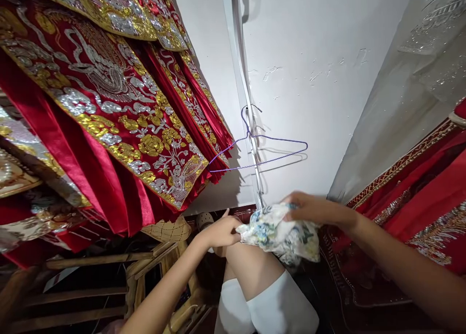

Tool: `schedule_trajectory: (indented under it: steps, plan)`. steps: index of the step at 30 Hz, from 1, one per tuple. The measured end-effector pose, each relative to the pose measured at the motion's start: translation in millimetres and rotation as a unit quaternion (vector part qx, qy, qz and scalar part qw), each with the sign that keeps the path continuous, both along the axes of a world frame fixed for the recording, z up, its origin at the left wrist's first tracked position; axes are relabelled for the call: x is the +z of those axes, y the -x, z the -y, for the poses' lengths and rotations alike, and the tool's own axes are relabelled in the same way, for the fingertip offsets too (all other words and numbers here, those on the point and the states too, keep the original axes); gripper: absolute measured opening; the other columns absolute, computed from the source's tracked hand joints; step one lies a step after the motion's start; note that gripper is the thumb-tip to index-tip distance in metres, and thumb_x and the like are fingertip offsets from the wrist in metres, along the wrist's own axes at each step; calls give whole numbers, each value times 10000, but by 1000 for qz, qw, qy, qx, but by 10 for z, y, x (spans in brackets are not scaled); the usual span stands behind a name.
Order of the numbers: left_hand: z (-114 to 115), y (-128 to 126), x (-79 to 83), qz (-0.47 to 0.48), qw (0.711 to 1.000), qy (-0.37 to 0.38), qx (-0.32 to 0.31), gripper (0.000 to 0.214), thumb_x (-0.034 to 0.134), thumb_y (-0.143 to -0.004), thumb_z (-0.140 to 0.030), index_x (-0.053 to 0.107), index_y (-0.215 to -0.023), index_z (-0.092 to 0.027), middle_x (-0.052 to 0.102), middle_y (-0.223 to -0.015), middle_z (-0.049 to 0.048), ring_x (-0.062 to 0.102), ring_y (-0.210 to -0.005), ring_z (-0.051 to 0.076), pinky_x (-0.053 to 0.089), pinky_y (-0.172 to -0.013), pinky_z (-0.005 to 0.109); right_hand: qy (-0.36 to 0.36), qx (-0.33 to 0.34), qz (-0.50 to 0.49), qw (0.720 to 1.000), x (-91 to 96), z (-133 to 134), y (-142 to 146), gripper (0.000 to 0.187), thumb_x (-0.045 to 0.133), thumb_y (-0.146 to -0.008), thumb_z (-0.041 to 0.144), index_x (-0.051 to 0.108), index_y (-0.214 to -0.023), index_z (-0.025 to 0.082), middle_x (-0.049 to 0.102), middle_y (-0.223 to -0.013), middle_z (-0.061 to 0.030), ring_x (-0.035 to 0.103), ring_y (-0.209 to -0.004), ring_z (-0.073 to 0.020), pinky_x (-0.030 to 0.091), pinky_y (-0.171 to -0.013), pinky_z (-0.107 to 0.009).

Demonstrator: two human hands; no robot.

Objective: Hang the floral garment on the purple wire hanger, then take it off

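A white floral cloth garment (pixel 276 232), bunched up with blue, green and yellow print, is stretched between my two hands above my knees. My left hand (pixel 224 230) pinches its left end between thumb and fingers. At the upper right of the fabric, my right hand (pixel 304 208) is closed on it, slightly blurred and partly covered by folds. Which garment it is cannot be made out from the bunched folds. Above the hands, a purple wire hanger (pixel 255 139) with nothing on it hangs by its hook from a white wall strip (pixel 238 52).
Red dresses with gold and silver embroidery (pixel 145 135) hang at the left. More red beaded clothing (pixel 429 212) and a sheer white sparkling fabric (pixel 429 76) are at the right. A bamboo chair frame (pixel 145 266) stands lower left, with a clog shoe (pixel 204 221) on the floor beyond.
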State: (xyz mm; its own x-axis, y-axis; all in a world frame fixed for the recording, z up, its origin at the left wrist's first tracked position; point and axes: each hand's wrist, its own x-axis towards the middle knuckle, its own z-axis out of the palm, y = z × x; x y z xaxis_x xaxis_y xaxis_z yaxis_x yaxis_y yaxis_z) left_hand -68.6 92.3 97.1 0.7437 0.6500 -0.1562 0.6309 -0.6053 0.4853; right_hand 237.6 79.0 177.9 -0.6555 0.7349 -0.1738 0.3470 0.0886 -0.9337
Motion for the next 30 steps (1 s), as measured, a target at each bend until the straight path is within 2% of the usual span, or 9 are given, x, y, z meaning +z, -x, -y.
schedule_trajectory:
  steps: [3, 6, 9, 12, 15, 18, 24, 28, 30]
  plan:
    - [-73, 236, 101, -43, 996, -51, 51, 149, 580, -810, -195, 678, -915, -236, 764, -1034, 37, 687, -1067, 292, 312, -1176, 598, -185, -141, -5, 973, 146, -320, -104, 243, 638, -800, 274, 780, -958, 157, 777, -1033, -96, 708, -953, -271, 554, -731, -305]
    - [-232, 452, 160, -54, 983, -109, 135, 245, 563, -902, -334, 655, -1111, -247, 741, -1171, 91, 651, -1162, 335, 428, -1089, 559, -330, -259, -23, 908, 128, -747, -65, 575, 585, -752, 161, 690, -1315, 209, 680, -1372, -106, 677, -1136, -307, 582, -842, -375]
    - [-404, 623, 195, -43, 966, -138, 216, 298, 516, -948, -382, 642, -1134, -186, 732, -1150, 157, 684, -1067, 336, 532, -935, 464, -342, -246, 3, 907, -73, -1140, 21, 665, 551, -757, 140, 639, -1410, 225, 665, -1411, -107, 667, -1191, -308, 549, -980, -442]
    - [-456, 675, 222, -5, 946, -173, 273, 251, 549, -909, -282, 643, -1105, -158, 727, -1155, 176, 692, -1075, 330, 534, -939, 437, -350, -224, 15, 909, -312, -1343, 24, 485, 521, -745, 123, 789, -1140, 203, 788, -1140, -89, 702, -1108, -293, 529, -977, -413]
    - [-389, 625, 264, 37, 932, -214, 290, 235, 520, -872, -178, 640, -1073, -167, 719, -1173, 161, 684, -1095, 318, 526, -960, 432, -375, -241, 14, 895, -425, -1334, -92, 375, 512, -695, 112, 814, -905, 187, 798, -870, -56, 718, -852, -263, 521, -748, -321]
    - [-295, 527, 333, 82, 920, -246, 293, 182, 463, -894, -172, 609, -1002, -190, 712, -1077, 125, 686, -1012, 288, 539, -905, 413, -379, -262, 35, 887, -391, -1221, -241, 341, 523, -661, 115, 800, -849, 179, 777, -781, -40, 679, -740, -237, 444, -633, -281]
    - [-205, 141, 559, 179, 891, -302, 288, 97, 417, -955, -216, 511, -930, -223, 642, -912, 63, 632, -841, 235, 502, -788, 348, -353, -245, 63, 901, -244, -955, -314, 260, 527, -668, 142, 757, -782, 181, 777, -785, -35, 689, -774, -244, 427, -667, -288]
    - [-368, -59, 811, 293, 868, -268, 297, 181, 426, -934, -219, 540, -1074, -207, 662, -952, 49, 625, -842, 212, 481, -791, 319, -315, -194, 85, 925, -140, -767, -229, 275, 524, -673, 130, 754, -812, 189, 786, -852, -39, 703, -845, -258, 452, -724, -299]
    - [-490, -53, 932, 321, 881, -224, 265, 280, 445, -905, -229, 583, -1146, -196, 687, -999, 49, 633, -894, 213, 485, -823, 311, -312, -195, 70, 927, -70, -689, -248, 319, 538, -674, 128, 764, -889, 194, 784, -882, -44, 698, -846, -254, 468, -735, -302]
